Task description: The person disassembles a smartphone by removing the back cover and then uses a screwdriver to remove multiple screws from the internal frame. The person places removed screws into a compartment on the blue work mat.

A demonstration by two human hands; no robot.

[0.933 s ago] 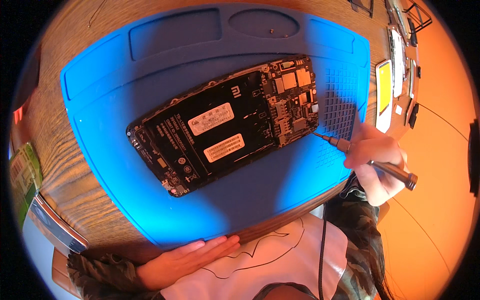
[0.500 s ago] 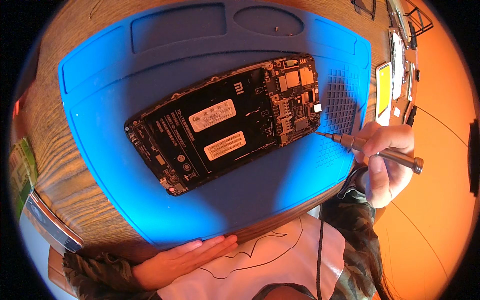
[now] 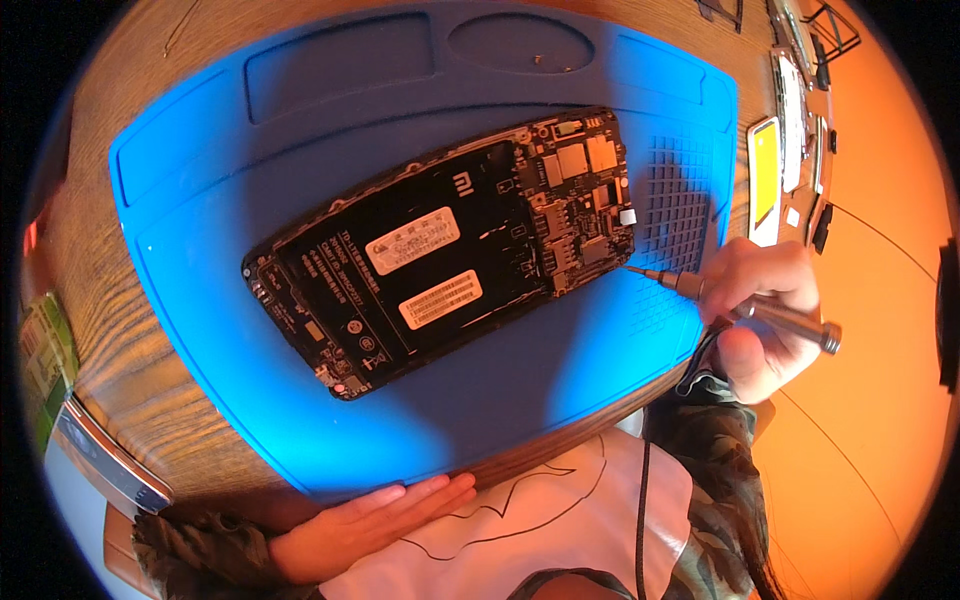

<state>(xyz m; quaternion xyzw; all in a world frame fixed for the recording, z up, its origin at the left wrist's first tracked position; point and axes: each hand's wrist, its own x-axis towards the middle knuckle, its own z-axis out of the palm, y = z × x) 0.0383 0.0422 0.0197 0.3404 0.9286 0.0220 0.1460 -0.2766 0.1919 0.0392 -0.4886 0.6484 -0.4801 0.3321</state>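
Observation:
An opened smartphone (image 3: 470,240) lies tilted on a blue work mat (image 3: 480,420), its black back part with two white labels and its bare circuit board (image 3: 585,200) facing up. My right hand (image 3: 765,315) is closed around a slim metal screwdriver (image 3: 800,325). The screwdriver's thin tip points left and ends beside the board's lower right corner; whether it touches the phone I cannot tell. At the mat's near edge my left hand (image 3: 365,530) rests flat with fingers stretched out, holding nothing.
A few tiny screws (image 3: 540,60) sit in the mat's oval tray at the back. To the right stand a yellow-screened phone (image 3: 765,180) and several device parts (image 3: 792,125). A dark phone-like slab (image 3: 110,455) and a green package (image 3: 48,355) lie at the left table edge.
The view has shifted slightly, so the mat and phone appear a little further left. My right hand's fingers have curled further round the screwdriver. My left hand stays put.

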